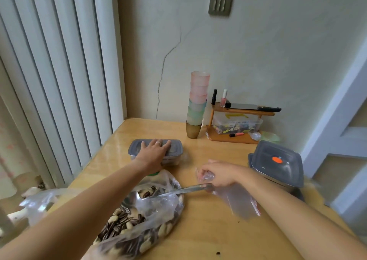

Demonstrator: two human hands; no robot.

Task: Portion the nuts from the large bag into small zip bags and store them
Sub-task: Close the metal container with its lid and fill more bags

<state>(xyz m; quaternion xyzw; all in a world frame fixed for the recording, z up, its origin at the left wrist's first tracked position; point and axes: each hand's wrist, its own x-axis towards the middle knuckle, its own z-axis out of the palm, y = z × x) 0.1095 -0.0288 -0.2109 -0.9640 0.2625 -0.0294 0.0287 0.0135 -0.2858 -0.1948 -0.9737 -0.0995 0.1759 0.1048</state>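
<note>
Fingers (158, 143) of the left hand (153, 153) lie straight and spread on the grey lid of a storage box (136, 148) at the far left of the table (208, 236), while the right hand (218, 173) curls around the crumpled mouth of a small zip bag (240, 202). Nearest the person, between the arms, the large bag (147, 226) of nuts and striped seeds lies open with a spoon (178, 191) in it, its handle reaching the right hand; whether that hand grips it is unclear. A second grey-lidded container (278, 164) sits at the right, and stacked cups (197, 100) stand by the far wall.

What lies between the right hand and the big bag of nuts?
In the head view, a metal spoon bridges them: handle at the right hand, bowl inside the big bag of nuts.
</note>
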